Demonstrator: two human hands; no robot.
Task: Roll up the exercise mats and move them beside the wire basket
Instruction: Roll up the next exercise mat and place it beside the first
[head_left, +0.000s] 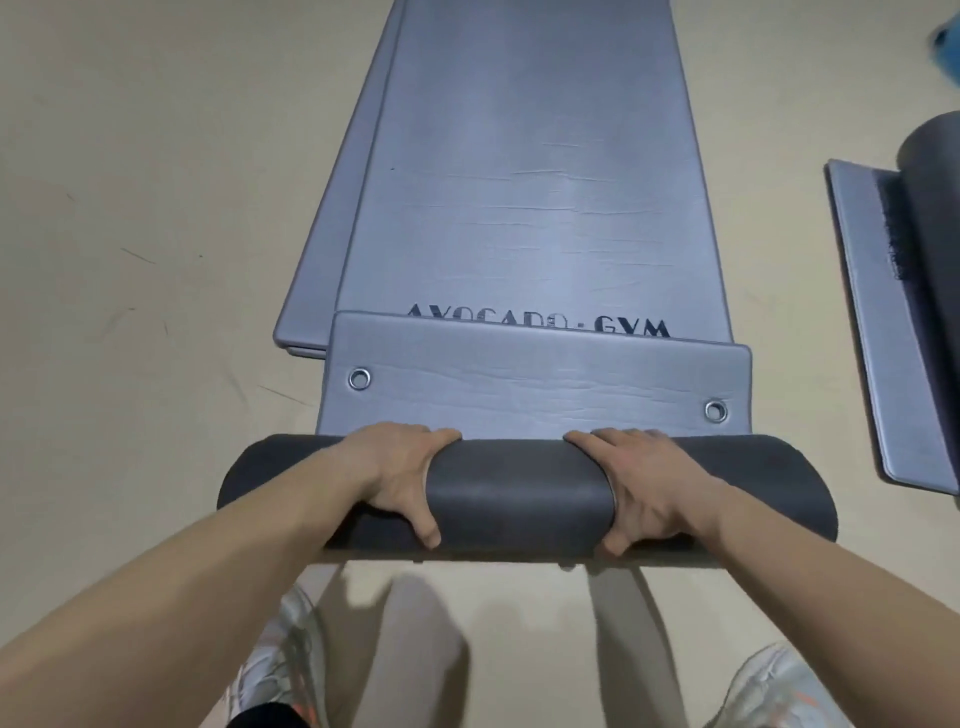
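Observation:
A grey exercise mat (524, 171) with black lettering lies flat on the floor, stretching away from me. Its near end is curled into a dark roll (519, 491), and the end flap with two metal eyelets (540, 379) folds forward over the lettering. My left hand (402, 475) grips the roll left of centre, thumb underneath. My right hand (636, 483) grips it right of centre the same way. A second grey mat (332, 228) lies under the first, its edge showing on the left.
At the right edge another grey mat (872, 332) lies partly rolled, its dark roll (935, 171) at the far end. Beige floor (145, 234) surrounds the mats. My shoes (779, 686) stand just behind the roll. A blue object (946, 39) shows top right. No wire basket is in view.

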